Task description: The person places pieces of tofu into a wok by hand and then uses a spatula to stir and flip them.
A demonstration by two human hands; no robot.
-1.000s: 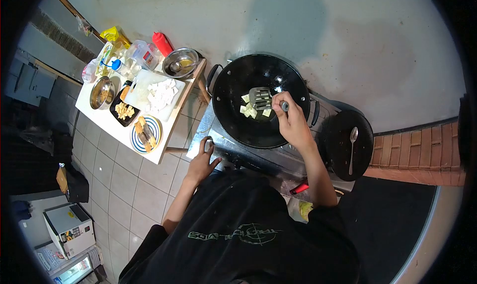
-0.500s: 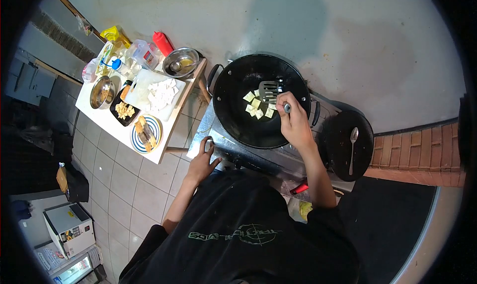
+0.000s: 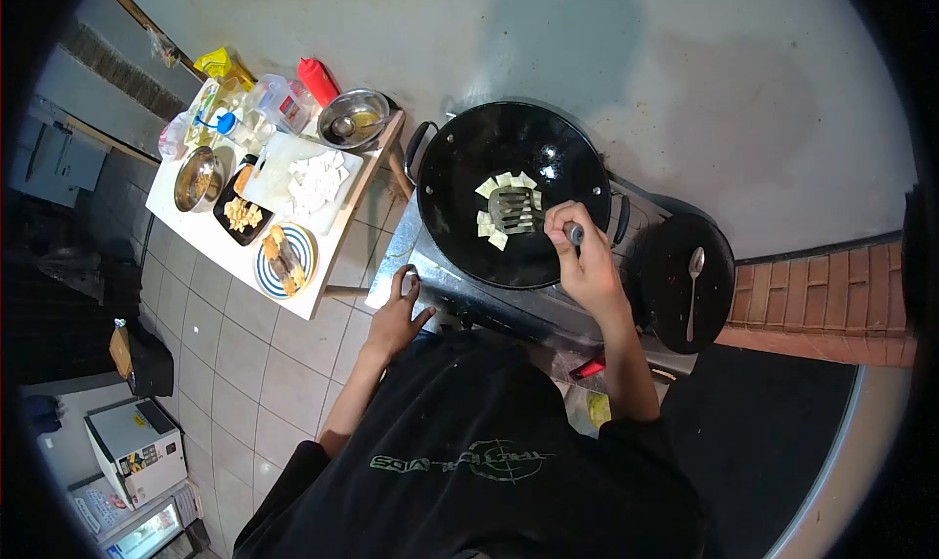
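Observation:
My right hand (image 3: 587,261) is closed round the handle of a slotted spatula (image 3: 513,210). Its blade lies inside a large black wok (image 3: 479,251), among pale cubes (image 3: 486,186) that look like tofu. Some cubes lie above the blade and others to its left and below, with part of the group hidden under it. At the front left edge of the metal stove (image 3: 445,290) rests my left hand (image 3: 395,322), thumb and forefinger apart, holding nothing that I can see.
Left of the stove, a white table (image 3: 230,251) carries a cutting board (image 3: 269,182) with white pieces, a striped plate (image 3: 310,262), a black tray (image 3: 246,234), metal bowls (image 3: 354,104) and a red squeeze bottle (image 3: 318,82). A spoon (image 3: 694,290) lies on a round black lid-like surface (image 3: 709,266) at right.
The spatula blade has moved down and slightly left in the wok, and the cubes have shifted around it. My right hand has moved slightly down and right; my left hand stays put.

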